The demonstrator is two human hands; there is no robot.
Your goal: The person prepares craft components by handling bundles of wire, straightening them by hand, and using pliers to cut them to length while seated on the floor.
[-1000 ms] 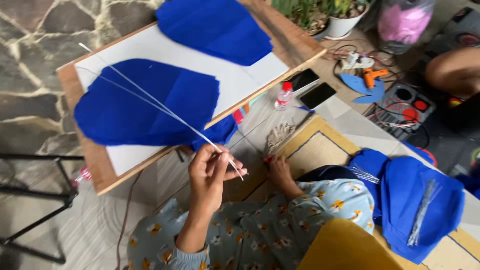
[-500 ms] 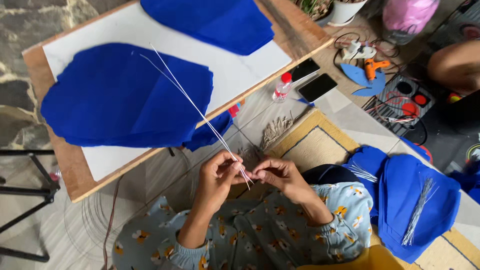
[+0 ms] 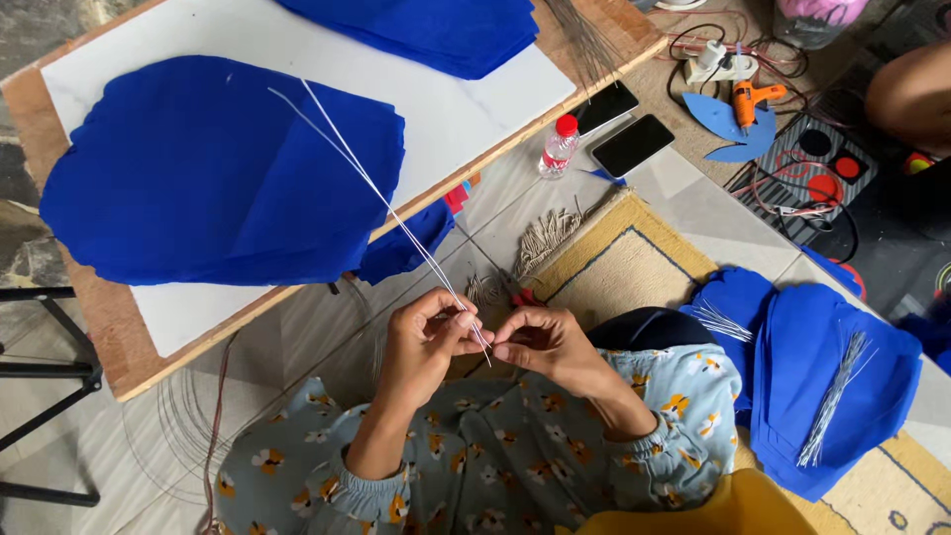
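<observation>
Two thin white wires point(image 3: 386, 203), pinched

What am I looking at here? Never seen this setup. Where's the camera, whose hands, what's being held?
No machine: one camera worn on a person's head, looking down at their own bare hands. The left hand and right hand meet, pinching the near ends of thin white wires that slant up over a big blue fabric piece on a white board. Nearby lie a small bottle, two phones and an orange glue gun. Another person's limb shows top right.
</observation>
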